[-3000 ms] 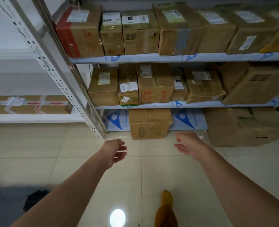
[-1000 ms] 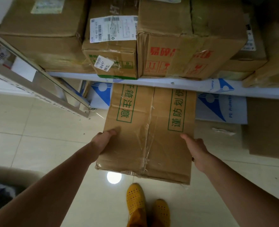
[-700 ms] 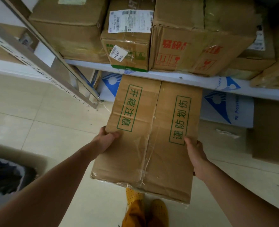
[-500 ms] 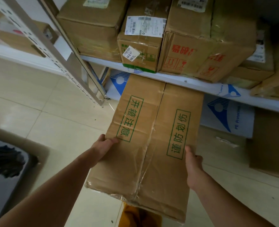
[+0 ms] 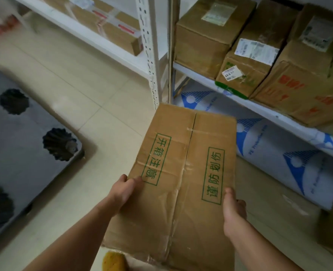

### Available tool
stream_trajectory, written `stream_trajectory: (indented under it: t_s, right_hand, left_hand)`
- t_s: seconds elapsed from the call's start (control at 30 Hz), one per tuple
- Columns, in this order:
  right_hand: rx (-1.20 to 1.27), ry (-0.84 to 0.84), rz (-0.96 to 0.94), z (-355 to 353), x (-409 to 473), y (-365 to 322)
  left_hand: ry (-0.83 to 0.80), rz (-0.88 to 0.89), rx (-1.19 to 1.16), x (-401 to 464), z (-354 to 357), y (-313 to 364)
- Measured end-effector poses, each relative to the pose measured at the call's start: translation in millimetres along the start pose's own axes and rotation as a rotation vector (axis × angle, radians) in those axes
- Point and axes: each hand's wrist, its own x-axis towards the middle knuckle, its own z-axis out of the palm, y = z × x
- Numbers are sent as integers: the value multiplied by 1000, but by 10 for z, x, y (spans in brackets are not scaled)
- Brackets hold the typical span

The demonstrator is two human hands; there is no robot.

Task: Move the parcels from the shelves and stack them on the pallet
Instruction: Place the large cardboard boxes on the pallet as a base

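Hands, L (image 5: 123, 189) & R (image 5: 232, 209), grip parcel (image 5: 181, 178) sides, off floor.

Left hand (image 5: 123, 190): only thumb on parcel (image 5: 181, 182) top shows, fingers hidden under left side. Right hand (image 5: 233, 210): same, fingers hidden behind right side. Parcel's near corner, below both grips, cut off by bottom edge. Yellow shoe (image 5: 113, 261) below left grip mostly hidden by parcel. Pallet (image 5: 14, 153) far left of grip cut off by left edge. Shelf labels (image 5: 256, 48) above right grip too blurred to read. Top-left corner motion-blurred.
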Motion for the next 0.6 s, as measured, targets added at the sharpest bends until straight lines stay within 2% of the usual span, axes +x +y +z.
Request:
stream_trajectory:
  t_s: [0.23, 0.43, 0.6]
  right_hand:
    - [-119, -34, -195, 781, -836, -34]
    - [-134, -43, -334, 1459, -1810, 139]
    - [-169, -97, -438, 2089, -2705, 238]
  left_hand:
    - [88, -81, -135, -7, -1044, -623]
    - [126, -23, -281, -225, -2078, -1194]
    - [233, 16, -382, -240, -3013, -1704]
